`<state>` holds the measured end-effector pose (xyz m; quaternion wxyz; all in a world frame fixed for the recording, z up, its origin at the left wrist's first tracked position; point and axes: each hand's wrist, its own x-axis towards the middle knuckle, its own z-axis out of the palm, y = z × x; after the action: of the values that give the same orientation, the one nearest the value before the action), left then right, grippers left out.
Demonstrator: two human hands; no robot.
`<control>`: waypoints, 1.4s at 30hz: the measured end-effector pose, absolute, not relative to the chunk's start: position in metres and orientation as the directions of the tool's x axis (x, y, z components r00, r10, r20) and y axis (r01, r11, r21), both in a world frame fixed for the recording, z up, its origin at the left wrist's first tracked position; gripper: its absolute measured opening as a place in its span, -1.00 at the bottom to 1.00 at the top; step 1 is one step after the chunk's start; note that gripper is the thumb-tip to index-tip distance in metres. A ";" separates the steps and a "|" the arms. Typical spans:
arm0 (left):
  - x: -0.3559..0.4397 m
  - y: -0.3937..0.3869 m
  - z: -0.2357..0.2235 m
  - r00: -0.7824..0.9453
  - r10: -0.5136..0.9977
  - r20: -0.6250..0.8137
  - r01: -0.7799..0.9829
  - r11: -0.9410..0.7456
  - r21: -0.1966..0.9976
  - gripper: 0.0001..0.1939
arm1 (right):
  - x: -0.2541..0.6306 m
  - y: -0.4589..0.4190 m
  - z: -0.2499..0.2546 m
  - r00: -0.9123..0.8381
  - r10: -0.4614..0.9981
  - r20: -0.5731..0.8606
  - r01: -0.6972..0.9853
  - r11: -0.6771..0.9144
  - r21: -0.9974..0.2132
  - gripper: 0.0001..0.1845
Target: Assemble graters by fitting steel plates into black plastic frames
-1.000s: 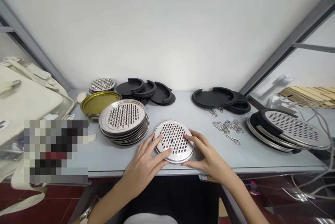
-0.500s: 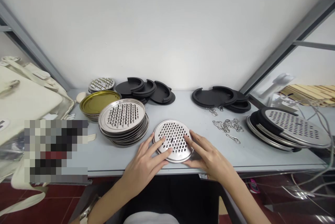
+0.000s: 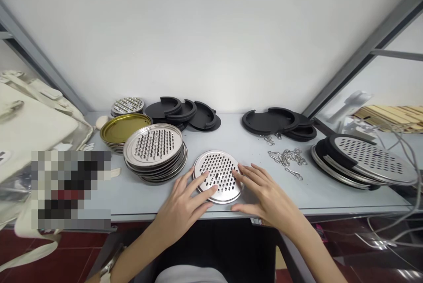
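Observation:
A round metal grater plate (image 3: pixel 222 173) with rows of holes lies flat at the table's front edge. My left hand (image 3: pixel 181 208) is open, fingers spread; two fingertips rest on top of the plate, the others along its left rim. From the other side my right hand (image 3: pixel 267 199) reaches over with fingers apart. One of its fingertips touches the perforated surface, and its thumb stretches along the table just off the near rim. To the left stands a stack of similar grater plates (image 3: pixel 153 143), the top one with raised teeth.
Behind that stack are gold-coloured round plates (image 3: pixel 125 127) and smaller graters (image 3: pixel 128 105). Black round holders (image 3: pixel 271 121) lie by the wall, more (image 3: pixel 202 115) further left. Small chains (image 3: pixel 287 157) and graters in black holders (image 3: pixel 370 159) are at right. A cream bag (image 3: pixel 36 120) sits left.
My right hand has loosened, its thumb moving slightly off the plate's rim and its fingers spreading. My left hand stays on the plate, one finger shifted a little. The plate has hardly moved.

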<state>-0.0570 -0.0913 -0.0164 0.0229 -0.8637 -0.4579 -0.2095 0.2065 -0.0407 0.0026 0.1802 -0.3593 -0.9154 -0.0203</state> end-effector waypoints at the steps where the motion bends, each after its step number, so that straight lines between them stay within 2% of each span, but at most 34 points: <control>1: -0.057 -0.091 -0.017 0.494 0.781 0.381 0.800 -0.580 0.152 -0.60 | 0.207 -0.041 0.002 -0.665 0.661 0.349 0.672 0.733 -0.108 -0.20; 7: -0.057 -0.091 -0.018 0.496 0.777 0.388 0.802 -0.581 0.138 -0.60 | 0.197 -0.036 0.004 -0.598 0.704 0.382 0.694 0.694 -0.194 -0.45; 9: -0.057 -0.091 -0.018 0.498 0.770 0.399 0.799 -0.586 0.133 -0.59 | 0.182 -0.030 0.008 -0.578 0.722 0.380 0.698 0.679 -0.228 -0.42; 13: -0.057 -0.091 -0.017 0.497 0.762 0.416 0.798 -0.589 0.126 -0.58 | 0.148 -0.014 0.009 -0.652 0.695 0.304 0.628 0.719 -0.297 -0.33; 16: -0.057 -0.091 -0.017 0.495 0.770 0.402 0.802 -0.583 0.131 -0.60 | 0.134 -0.005 0.006 -0.695 0.672 0.254 0.569 0.731 -0.376 -0.40; 21: -0.056 -0.092 -0.017 0.495 0.776 0.392 0.802 -0.581 0.138 -0.60 | 0.134 -0.002 0.002 -0.684 0.681 0.261 0.519 0.706 -0.481 -0.45; 24: -0.056 -0.093 -0.016 0.492 0.771 0.404 0.800 -0.583 0.141 -0.59 | 0.136 -0.001 0.002 -0.597 0.738 0.315 0.491 0.647 -0.584 -0.51; 27: -0.056 -0.093 -0.014 0.492 0.767 0.411 0.794 -0.590 0.150 -0.58 | 0.141 0.004 0.001 -0.368 0.869 0.331 0.573 0.492 -0.655 -0.60; 29: -0.056 -0.093 -0.012 0.481 0.775 0.410 0.795 -0.583 0.169 -0.59 | 0.145 0.009 0.002 -0.223 0.935 0.276 0.671 0.352 -0.652 -0.62; 31: -0.055 -0.093 -0.011 0.461 0.790 0.403 0.802 -0.566 0.192 -0.59 | 0.150 0.014 0.003 -0.166 0.972 0.167 0.720 0.235 -0.653 -0.62; 36: -0.057 -0.094 0.000 0.480 0.799 0.362 0.810 -0.562 0.166 -0.58 | 0.161 0.024 0.015 -0.212 0.967 -0.144 0.620 0.019 -0.784 -0.60; 40: -0.072 -0.084 0.040 0.576 0.743 0.341 0.759 -0.641 0.113 -0.68 | 0.168 0.023 0.019 -0.304 0.937 -0.171 0.547 0.025 -0.837 -0.53; 42: -0.085 -0.064 0.075 0.525 0.753 0.397 0.756 -0.627 0.189 -0.76 | 0.170 0.021 0.019 -0.295 0.943 -0.155 0.529 0.027 -0.848 -0.53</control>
<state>-0.0847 -0.0637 0.0753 0.0034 -0.8733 -0.4318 -0.2253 0.1703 0.0210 0.0186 0.2369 -0.5443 -0.6762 0.4363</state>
